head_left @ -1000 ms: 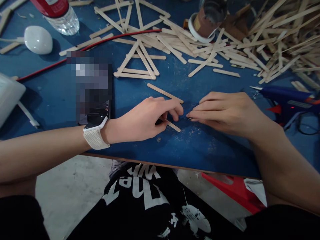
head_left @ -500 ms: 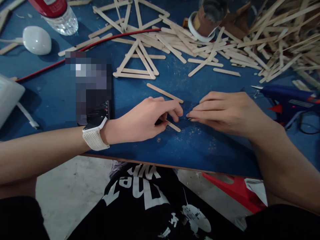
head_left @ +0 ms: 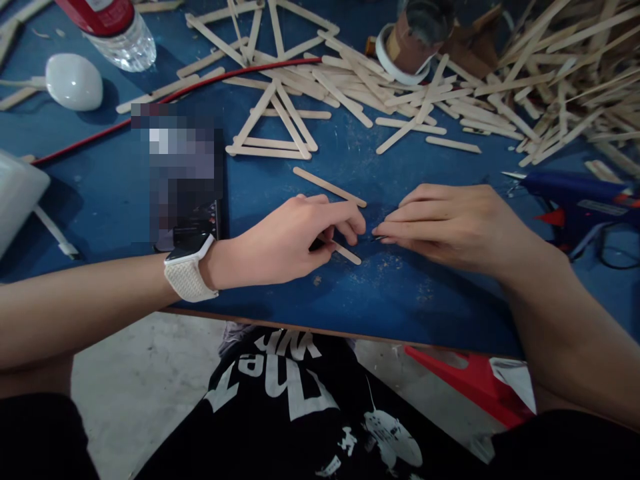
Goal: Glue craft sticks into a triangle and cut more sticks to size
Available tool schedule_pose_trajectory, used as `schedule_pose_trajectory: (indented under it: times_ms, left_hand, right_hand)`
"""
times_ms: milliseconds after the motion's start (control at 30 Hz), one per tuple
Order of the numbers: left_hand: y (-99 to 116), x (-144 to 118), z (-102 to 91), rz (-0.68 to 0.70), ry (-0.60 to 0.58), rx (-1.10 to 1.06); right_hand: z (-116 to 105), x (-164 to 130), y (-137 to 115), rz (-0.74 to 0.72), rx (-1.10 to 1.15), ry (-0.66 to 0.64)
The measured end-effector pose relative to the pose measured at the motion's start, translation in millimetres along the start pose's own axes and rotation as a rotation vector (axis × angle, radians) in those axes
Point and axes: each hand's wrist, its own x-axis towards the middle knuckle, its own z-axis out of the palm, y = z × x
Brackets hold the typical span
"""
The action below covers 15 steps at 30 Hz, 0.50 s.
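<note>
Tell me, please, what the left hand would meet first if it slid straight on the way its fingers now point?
Most likely the right hand: the left hand points right across the blue table, and the two sets of fingertips nearly touch above a wooden stick.

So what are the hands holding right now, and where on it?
The left hand presses a wooden stick to the blue table, covering all but one end. The right hand lies flat; anything under it is hidden.

table (head_left: 280, 193): blue | sticks (head_left: 330, 186): pale wood | cable (head_left: 200, 85): red | glue gun (head_left: 575, 197): blue | watch strap (head_left: 187, 275): white
</note>
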Motion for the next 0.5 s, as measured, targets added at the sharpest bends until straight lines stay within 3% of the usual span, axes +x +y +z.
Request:
schedule_pose_trajectory:
  times_ms: [500]
  left_hand:
    - [0.3,0.7,0.2,0.010,0.002,0.010]
  right_hand:
    - [0.0,4.1,-3.0,-0.068,-0.105,0.018]
